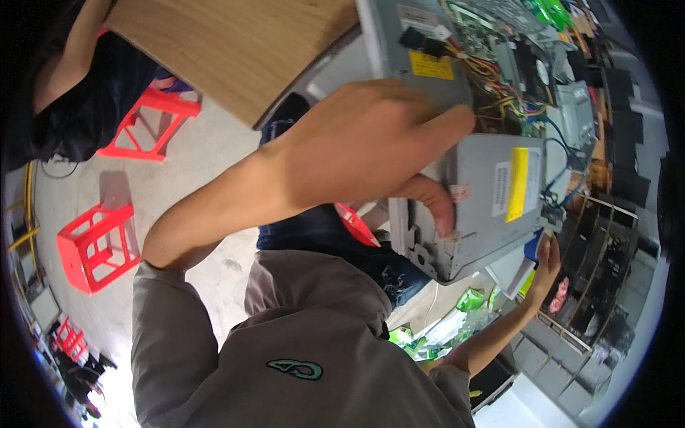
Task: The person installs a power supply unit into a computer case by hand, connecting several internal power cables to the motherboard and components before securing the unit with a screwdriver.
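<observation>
An opened computer case (442, 93) with bundled wires and green circuit boards is tilted in front of me at the upper right. My left hand (364, 139) reaches over a grey metal drive unit (489, 189) with a yellow label. Its thumb rests on the unit's face, and the index finger stretches apart from it towards the upper edge; the other fingers are curled and partly blurred. Lower right, my right hand (546, 267) has its fingers closed at the case's edge, beside a blue piece (532, 246). What lies inside that grip is hidden.
A wooden tabletop (235, 50) is at the upper left. Red plastic stools (96, 246) stand on the pale floor; another person sits at the far left. Green and clear packaging (457, 328) lies below the case. A dark metal rack (599, 264) is at the right.
</observation>
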